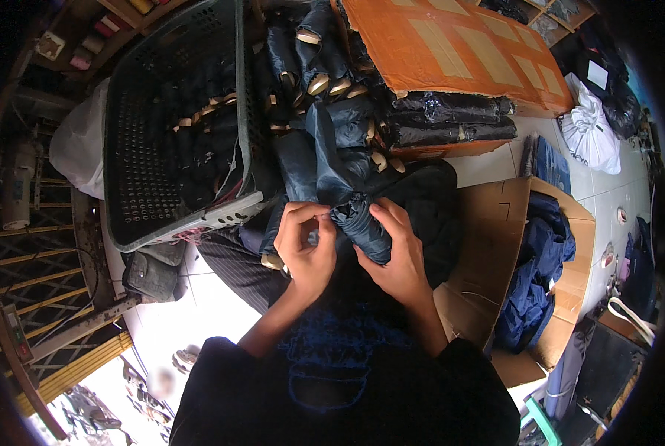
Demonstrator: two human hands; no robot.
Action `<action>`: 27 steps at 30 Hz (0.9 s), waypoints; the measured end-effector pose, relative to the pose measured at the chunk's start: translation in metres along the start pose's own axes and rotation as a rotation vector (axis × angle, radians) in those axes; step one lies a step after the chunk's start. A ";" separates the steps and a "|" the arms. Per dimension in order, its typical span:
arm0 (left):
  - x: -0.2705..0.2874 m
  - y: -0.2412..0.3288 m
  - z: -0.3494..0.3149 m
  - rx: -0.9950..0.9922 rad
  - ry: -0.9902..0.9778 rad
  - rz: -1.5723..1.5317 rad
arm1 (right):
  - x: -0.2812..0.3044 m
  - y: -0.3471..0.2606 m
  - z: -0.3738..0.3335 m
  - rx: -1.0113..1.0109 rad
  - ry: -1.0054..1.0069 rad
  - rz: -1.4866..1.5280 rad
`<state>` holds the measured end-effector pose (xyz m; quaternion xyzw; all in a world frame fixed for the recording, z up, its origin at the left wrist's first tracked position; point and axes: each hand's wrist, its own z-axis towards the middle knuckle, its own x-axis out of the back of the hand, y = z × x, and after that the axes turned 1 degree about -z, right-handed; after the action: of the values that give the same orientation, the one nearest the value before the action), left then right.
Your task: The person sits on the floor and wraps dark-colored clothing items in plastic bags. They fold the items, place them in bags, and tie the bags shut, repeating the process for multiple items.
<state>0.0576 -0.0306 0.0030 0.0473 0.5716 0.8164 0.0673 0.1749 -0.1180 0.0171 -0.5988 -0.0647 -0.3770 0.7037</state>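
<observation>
A rolled bundle of dark blue-green shiny fabric (pixel 362 232) is held in front of my chest, tilted, its gathered end facing up. My right hand (pixel 399 256) wraps around its right side, with the thumb near the top end. At the upper left of the roll, my left hand (pixel 306 241) is closed in a pinch at the fabric's edge; what lies between its fingertips is partly hidden. Just beyond, similar dark fabric rolls (pixel 299 165) lie heaped, several with tan rounded ends showing. A loose fabric flap (pixel 326 149) stands up among them.
On the left a dark perforated plastic basket (pixel 150 186) leans, holding many similar rolls. An orange-brown taped carton (pixel 451 48) sits at the back over black plastic-wrapped packs (pixel 451 119). To the right, an open cardboard box (pixel 488 253) contains navy fabric (pixel 537 260).
</observation>
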 end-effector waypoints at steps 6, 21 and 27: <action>0.004 0.010 0.005 -0.274 -0.044 0.276 | -0.004 -0.004 -0.003 0.047 0.081 0.064; 0.017 0.028 0.020 -0.131 -0.296 0.172 | -0.014 -0.003 -0.006 0.124 0.186 -0.015; 0.025 0.029 0.028 -0.028 -0.385 0.105 | -0.006 0.002 -0.004 0.179 0.120 -0.080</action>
<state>0.0357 -0.0101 0.0399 0.2314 0.5335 0.8025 0.1336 0.1702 -0.1192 0.0112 -0.5067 -0.0796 -0.4328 0.7414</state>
